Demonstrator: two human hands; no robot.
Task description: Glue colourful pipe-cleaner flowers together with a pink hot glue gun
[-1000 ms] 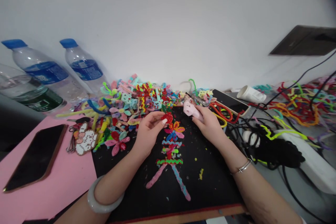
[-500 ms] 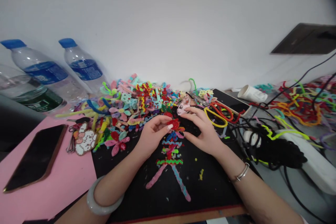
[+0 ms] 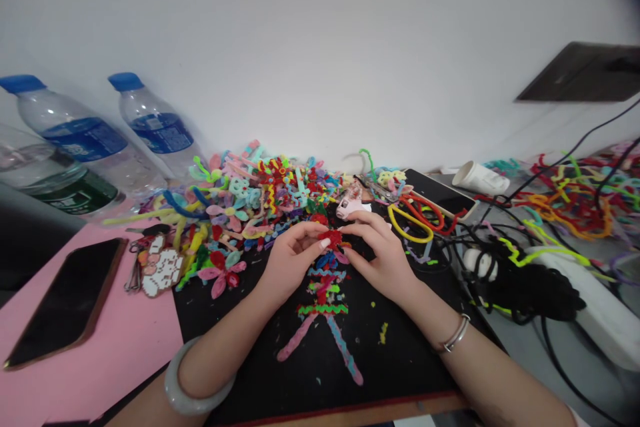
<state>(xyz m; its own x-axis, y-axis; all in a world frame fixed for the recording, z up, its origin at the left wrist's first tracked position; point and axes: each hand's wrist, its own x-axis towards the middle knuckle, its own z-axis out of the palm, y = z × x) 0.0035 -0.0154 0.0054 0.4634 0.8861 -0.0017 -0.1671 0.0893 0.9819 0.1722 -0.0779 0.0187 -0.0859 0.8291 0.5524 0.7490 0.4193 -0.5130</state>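
A fuzzy red pipe-cleaner piece (image 3: 330,240) is pinched between the thumb and fingers of my left hand (image 3: 296,255). From the other side, my right hand (image 3: 381,255) closes its thumb and fingertips on the right edge of the same piece. Directly below lies a figure of pipe cleaners (image 3: 325,309), with zigzag strips in blue and green across its middle and two legs spread apart, one pink, one blue with a pink end. More red fuzz (image 3: 319,219) shows just beyond my fingers. A pale pink clip-like object (image 3: 349,208) lies by my right fingertips.
Behind my hands spreads a heap of colourful pipe-cleaner shapes (image 3: 280,187). Yellow-and-red-handled scissors (image 3: 411,225), a phone (image 3: 440,193) and a paper cup (image 3: 481,178) are to the right, beside tangled black cables (image 3: 530,290). Bottles (image 3: 160,127) and another phone (image 3: 67,300) stand or lie left.
My right hand has moved left, and its thumb and fingers have closed in on the red piece. My left hand keeps its pinch in nearly the same place.
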